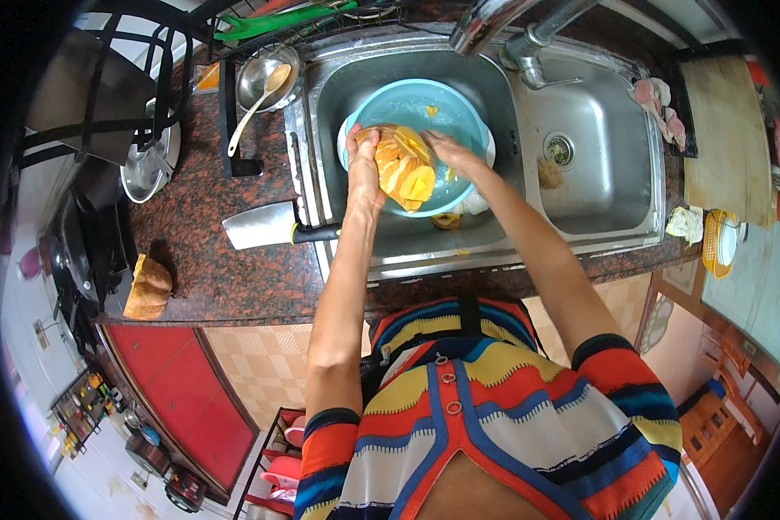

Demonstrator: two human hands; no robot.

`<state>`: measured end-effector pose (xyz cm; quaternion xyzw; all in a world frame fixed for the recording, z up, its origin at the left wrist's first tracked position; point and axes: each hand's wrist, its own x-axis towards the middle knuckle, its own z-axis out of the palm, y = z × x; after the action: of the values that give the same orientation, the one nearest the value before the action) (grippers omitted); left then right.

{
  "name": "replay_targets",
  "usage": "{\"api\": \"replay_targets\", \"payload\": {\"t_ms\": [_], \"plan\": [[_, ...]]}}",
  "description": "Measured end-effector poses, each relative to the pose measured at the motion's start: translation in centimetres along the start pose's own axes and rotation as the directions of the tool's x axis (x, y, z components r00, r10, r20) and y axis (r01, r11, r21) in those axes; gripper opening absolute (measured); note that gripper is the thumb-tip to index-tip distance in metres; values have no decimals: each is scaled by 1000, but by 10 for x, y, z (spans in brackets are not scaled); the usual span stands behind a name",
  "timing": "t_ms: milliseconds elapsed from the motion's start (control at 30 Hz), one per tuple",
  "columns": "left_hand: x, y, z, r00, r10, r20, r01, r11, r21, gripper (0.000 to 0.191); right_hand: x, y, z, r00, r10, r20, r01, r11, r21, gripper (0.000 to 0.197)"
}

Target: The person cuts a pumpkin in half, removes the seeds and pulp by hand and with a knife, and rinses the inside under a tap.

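Observation:
A large piece of pumpkin (400,166), partly peeled to yellow flesh, is held over a light blue basin (448,94) by my left hand (364,156), which grips its left side. My right hand (448,149) is at the piece's right side, over the basin, with nothing seen in it; its fingertips are partly hidden. Water and a small yellow scrap (431,111) are in the basin, which stands in the left sink bowl (338,84). A cleaver (266,225) lies left of my left forearm, its black handle over the sink rim. Another pumpkin piece (148,287) stands at the counter's left.
The faucet (531,65) rises behind the sink divider. The right bowl (598,182) holds a brown scrubber (550,174) near its drain. A metal bowl (266,78) with a spoon (260,97) stands left of the sink. A cutting board (721,136) is at the right.

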<state>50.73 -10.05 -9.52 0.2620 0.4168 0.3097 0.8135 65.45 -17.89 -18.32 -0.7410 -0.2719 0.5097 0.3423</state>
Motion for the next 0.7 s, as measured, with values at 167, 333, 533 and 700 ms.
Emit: {"api": "replay_targets", "payload": {"t_ms": [167, 333, 533, 700], "plan": [[11, -12, 8, 998, 24, -66, -20, 998, 61, 48, 28, 54, 1, 790, 503, -350, -117, 685, 719, 43], [20, -16, -17, 980, 51, -191, -42, 998, 49, 41, -24, -11, 8, 987, 54, 152, -158, 145, 977, 21], [25, -22, 2, 985, -19, -173, 33, 996, 79, 50, -69, -61, 22, 586, -794, -161, 739, 605, -296, 21], [20, -16, 14, 988, 35, -150, -31, 999, 31, 50, -91, -55, 25, 602, -789, -127, 704, 599, -381, 16]]}}
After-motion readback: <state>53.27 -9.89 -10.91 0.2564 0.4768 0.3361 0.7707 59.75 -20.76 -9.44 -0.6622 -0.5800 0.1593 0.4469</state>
